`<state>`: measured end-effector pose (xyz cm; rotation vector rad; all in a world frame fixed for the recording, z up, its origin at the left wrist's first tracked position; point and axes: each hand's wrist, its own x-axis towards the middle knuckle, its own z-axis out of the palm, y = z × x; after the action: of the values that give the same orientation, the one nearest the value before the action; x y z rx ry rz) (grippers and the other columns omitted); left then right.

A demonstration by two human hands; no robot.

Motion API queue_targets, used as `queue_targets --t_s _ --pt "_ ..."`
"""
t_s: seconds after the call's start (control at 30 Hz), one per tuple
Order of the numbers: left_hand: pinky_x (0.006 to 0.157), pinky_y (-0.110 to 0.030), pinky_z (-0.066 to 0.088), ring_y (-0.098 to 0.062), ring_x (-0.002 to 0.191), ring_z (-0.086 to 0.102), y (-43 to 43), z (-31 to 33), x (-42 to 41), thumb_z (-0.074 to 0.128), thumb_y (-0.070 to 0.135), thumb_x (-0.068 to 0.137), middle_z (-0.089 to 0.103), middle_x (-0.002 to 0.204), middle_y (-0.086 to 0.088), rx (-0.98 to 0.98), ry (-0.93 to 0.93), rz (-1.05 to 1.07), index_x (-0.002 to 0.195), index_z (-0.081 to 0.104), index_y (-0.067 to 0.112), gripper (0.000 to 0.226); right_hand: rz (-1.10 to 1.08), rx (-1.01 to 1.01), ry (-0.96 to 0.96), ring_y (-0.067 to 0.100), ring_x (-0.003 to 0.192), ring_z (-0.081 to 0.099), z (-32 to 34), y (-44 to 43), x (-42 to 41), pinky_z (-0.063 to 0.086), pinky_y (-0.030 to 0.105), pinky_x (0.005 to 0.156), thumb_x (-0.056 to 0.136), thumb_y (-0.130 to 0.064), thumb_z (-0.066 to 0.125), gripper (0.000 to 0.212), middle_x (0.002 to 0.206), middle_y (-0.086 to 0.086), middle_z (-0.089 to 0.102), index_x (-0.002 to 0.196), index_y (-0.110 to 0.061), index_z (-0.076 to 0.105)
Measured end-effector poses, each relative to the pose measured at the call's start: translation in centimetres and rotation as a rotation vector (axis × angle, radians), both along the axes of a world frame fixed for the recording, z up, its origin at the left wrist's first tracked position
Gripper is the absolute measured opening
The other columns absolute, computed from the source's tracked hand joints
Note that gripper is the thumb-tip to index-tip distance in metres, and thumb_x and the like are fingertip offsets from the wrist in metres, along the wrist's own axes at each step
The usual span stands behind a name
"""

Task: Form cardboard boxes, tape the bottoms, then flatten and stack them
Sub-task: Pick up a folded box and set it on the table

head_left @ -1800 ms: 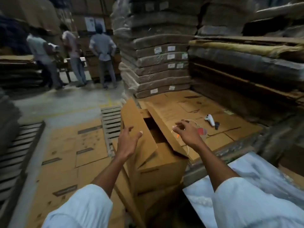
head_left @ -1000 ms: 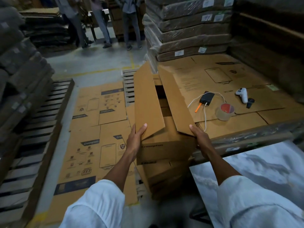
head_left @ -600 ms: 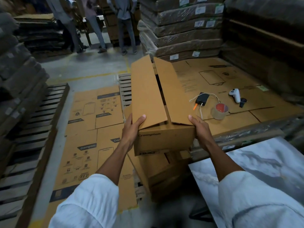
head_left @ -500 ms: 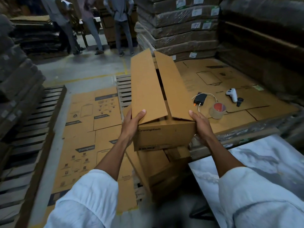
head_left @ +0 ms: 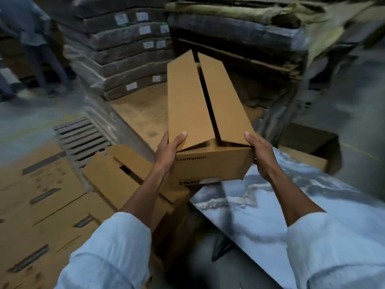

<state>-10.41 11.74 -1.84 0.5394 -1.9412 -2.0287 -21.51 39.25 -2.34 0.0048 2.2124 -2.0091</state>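
Two hands hold one formed cardboard box in the middle of the frame, lifted clear of everything below it. The left hand clasps the near left corner, thumb lying over the left top flap and fingers hidden under the side. The right hand grips the near right corner, thumb on the edge of the right flap. Both long flaps are folded down over the top and almost meet, leaving a narrow dark gap running away from the camera. The near face carries the word "Crompton" and a dark label at its lower edge. Pale blue sleeves cover both forearms in the lower part of the frame.

Below and left of the held box, another brown box lies tilted with its flaps loose. Flattened printed cartons cover the floor at lower left, beside a slatted pallet. A marbled grey-white slab fills the lower right. Wrapped stacks of flat cardboard with white labels rise at upper centre, blurred. A person's legs show at upper left.
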Motion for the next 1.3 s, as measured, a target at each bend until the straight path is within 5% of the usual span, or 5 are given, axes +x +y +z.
queue_targets --t_s 0.13,0.47,0.8,1.17,1.3 --pt "0.105 -0.046 0.049 -0.018 0.117 0.065 9.9 0.1 -2.8 0.074 0.060 0.082 0.069 0.127 0.011 0.000 0.020 -0.293 0.130 0.059 0.051 0.050 -0.244 0.028 0.030 0.020 0.112 0.065 -0.7 11.2 3.6 0.051 0.046 0.099 0.070 -0.073 0.069 0.067 0.121 -0.008 0.071 0.124 -0.033 0.070" --pt "0.107 -0.047 0.049 -0.021 0.119 0.066 29.6 -4.1 -1.5 0.078 0.067 0.072 0.068 0.132 0.004 0.026 -0.151 -0.736 0.145 0.053 0.030 0.085 -0.625 0.034 0.000 0.012 0.108 0.068 -3.9 30.5 17.9 0.050 0.044 0.104 0.088 -0.054 0.069 0.029 0.109 -0.015 0.076 0.109 -0.036 0.075" --pt "0.098 -0.033 0.051 -0.014 0.114 0.068 32.5 -7.9 2.9 0.072 0.048 0.087 0.072 0.123 0.011 -0.011 -0.210 -0.786 0.126 0.060 0.042 0.041 -0.782 -0.009 -0.117 0.019 0.132 0.053 -10.9 30.6 25.0 0.041 0.045 0.113 0.078 -0.068 0.067 0.079 0.142 -0.004 0.060 0.143 -0.023 0.057" --pt "0.122 -0.024 0.004 0.005 0.151 -0.012 31.5 -10.7 6.8 0.046 0.086 0.081 -0.016 0.164 0.023 -0.821 0.079 -0.902 0.161 -0.008 0.034 0.109 -0.454 0.885 0.248 0.008 0.155 0.006 -10.9 27.5 27.0 0.008 0.039 0.123 0.086 -0.083 0.041 0.084 0.165 -0.020 0.017 0.157 -0.040 0.030" --pt "0.116 -0.027 0.027 -0.019 0.152 0.025 31.4 -10.8 5.8 0.057 0.044 0.100 0.001 0.170 0.005 -0.958 0.100 -0.843 0.161 -0.002 0.027 0.087 -0.472 1.094 0.222 0.029 0.152 0.027 -11.8 26.6 26.4 0.030 0.057 0.114 0.098 -0.069 0.029 0.068 0.161 -0.012 0.029 0.155 -0.031 0.039"
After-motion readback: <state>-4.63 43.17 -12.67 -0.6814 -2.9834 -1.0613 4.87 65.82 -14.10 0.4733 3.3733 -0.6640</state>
